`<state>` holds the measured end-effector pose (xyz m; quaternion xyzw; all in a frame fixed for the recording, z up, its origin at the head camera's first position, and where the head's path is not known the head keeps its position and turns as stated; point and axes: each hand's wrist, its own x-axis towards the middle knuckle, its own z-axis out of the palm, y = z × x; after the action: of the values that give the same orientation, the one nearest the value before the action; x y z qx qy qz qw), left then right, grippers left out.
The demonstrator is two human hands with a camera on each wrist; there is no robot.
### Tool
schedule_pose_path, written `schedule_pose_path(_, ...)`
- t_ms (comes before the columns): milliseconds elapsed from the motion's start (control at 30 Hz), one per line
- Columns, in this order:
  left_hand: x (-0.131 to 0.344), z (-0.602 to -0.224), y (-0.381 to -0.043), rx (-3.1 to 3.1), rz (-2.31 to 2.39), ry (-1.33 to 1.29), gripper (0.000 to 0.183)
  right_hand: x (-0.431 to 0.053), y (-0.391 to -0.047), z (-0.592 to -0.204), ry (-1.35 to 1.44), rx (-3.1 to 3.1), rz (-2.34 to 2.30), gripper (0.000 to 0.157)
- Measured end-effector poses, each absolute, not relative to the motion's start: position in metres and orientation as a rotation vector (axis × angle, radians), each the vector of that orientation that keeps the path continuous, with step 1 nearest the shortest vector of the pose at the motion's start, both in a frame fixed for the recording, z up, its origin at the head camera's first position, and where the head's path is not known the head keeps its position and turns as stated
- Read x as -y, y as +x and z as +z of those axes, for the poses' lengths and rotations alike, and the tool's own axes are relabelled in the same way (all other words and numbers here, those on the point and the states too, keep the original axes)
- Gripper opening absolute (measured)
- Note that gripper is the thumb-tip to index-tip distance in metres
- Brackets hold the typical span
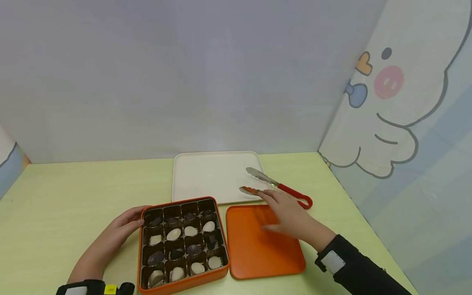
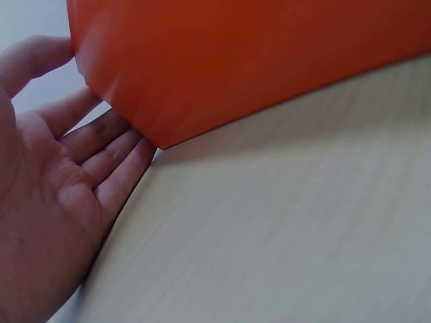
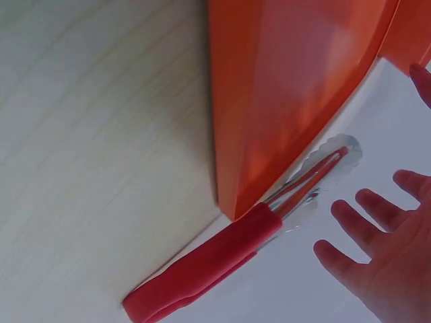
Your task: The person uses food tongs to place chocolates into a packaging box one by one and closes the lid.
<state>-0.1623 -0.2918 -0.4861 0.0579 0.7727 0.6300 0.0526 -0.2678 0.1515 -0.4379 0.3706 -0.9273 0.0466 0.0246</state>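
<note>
A square orange box [image 1: 183, 282] of chocolates stands at the front centre, its dark divided insert filled with white and dark pieces. My left hand [image 1: 119, 229] touches its far left corner; in the left wrist view fairly straight fingers [image 2: 114, 145] meet the orange side. My right hand [image 1: 285, 213] hovers with spread fingers over the far right part of the orange lid [image 1: 262, 250], holding nothing. Just beyond that hand lie red-handled metal tongs [image 1: 293, 191], partly hidden by it in the head view. In the right wrist view the fingers are apart from the tongs [image 3: 222, 259].
A white tray [image 1: 212, 176] lies behind the box and the lid, with the tips of the tongs over its right side. The pale wooden table [image 1: 92, 184] ends at a plain wall behind. A wall panel with a cartoon drawing [image 1: 402, 119] borders the right side.
</note>
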Motion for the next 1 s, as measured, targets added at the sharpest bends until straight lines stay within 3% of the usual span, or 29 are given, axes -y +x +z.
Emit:
schedule_pose_path(333, 0.294, -0.481, -0.163, -2.375, 1.904, 0.174, 0.046, -0.146, -0.232, -0.443, 1.471, 3.015, 0.051, 0.097)
schedule_pose_path(667, 0.294, -0.481, -0.163, -2.395, 1.872, 0.166, 0.047, -0.143, -0.219, -0.449, 1.549, 3.215, 0.03, 0.106)
schedule_pose_path(1000, 0.295, -0.487, -0.163, -2.386, 1.884, 0.14, 0.046, -0.142, -0.212, -0.443, 1.559, 3.256, 0.045, 0.082)
